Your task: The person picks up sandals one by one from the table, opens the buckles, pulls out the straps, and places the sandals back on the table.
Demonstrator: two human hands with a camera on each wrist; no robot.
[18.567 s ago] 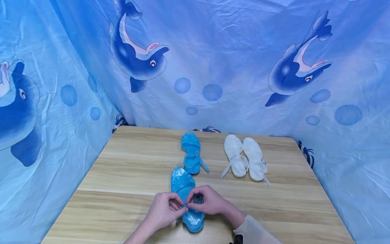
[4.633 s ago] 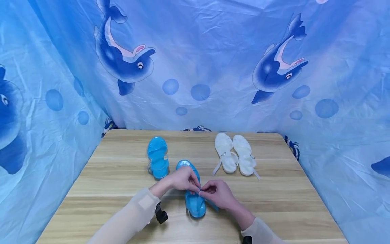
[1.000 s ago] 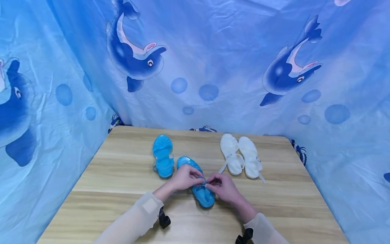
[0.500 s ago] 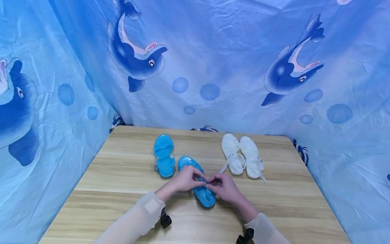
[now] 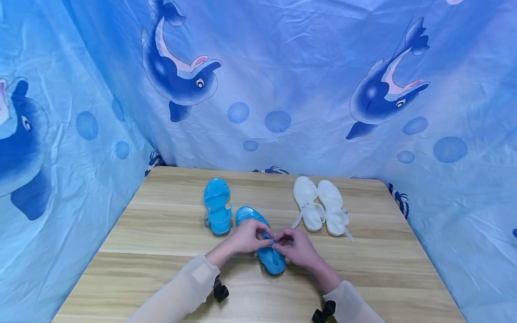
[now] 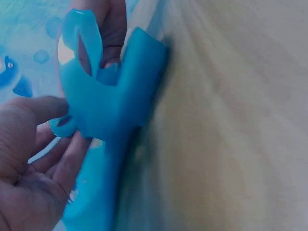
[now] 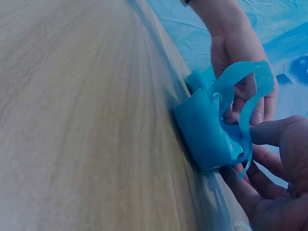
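Observation:
A blue sandal [image 5: 273, 261] lies tilted on the wooden table, toe pointing away and to the left. At its ankle strap, my left hand [image 5: 247, 236] pinches from the left and my right hand [image 5: 298, 247] from the right, fingertips almost meeting. In the left wrist view my left hand [image 6: 36, 159] has thumb and fingers on a small loop of the blue strap [image 6: 91, 103]. The right wrist view shows my right hand [image 7: 284, 173] pinching the strap's end beside the blue heel [image 7: 204, 134]. The fingertips partly hide the buckle area.
Another blue sandal [image 5: 218, 207] stands behind and left of the held one. Two white sandals, the left one [image 5: 308, 202] and the right one [image 5: 333, 208], lie side by side at the back right. A dolphin-print cloth [image 5: 258, 67] hangs behind the table [image 5: 161, 233].
Over the last second both hands stay at the strap with only small finger shifts. Compared with several seconds ago, the held sandal's heel sits farther right and its toe leans more to the left.

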